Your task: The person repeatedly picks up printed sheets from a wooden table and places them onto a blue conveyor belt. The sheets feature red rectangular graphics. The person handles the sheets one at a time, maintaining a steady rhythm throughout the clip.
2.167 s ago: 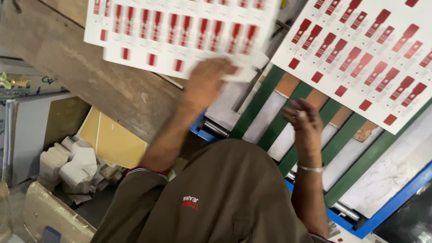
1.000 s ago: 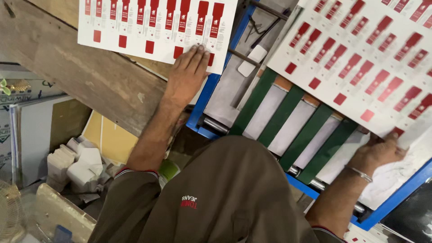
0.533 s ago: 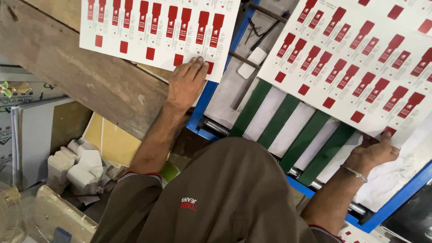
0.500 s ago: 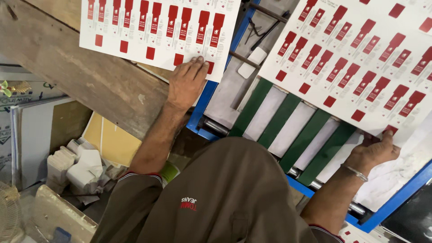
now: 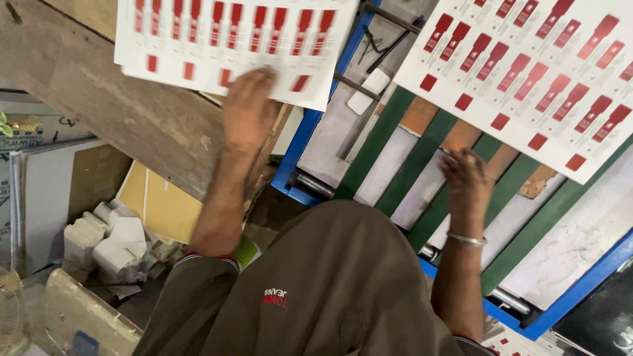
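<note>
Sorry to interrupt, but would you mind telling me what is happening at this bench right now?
A person in an olive shirt is handling printed sheets. The left hand rests on a stack of white sheets with red rectangular prints lying on a worn wooden table. The right hand hovers open over the green belts of a blue-framed conveyor, just below another white sheet printed with red labels that lies on the belts.

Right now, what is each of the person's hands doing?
Left hand: open, flat on the stack of printed sheets.
Right hand: open, empty, over the green belts.
</note>
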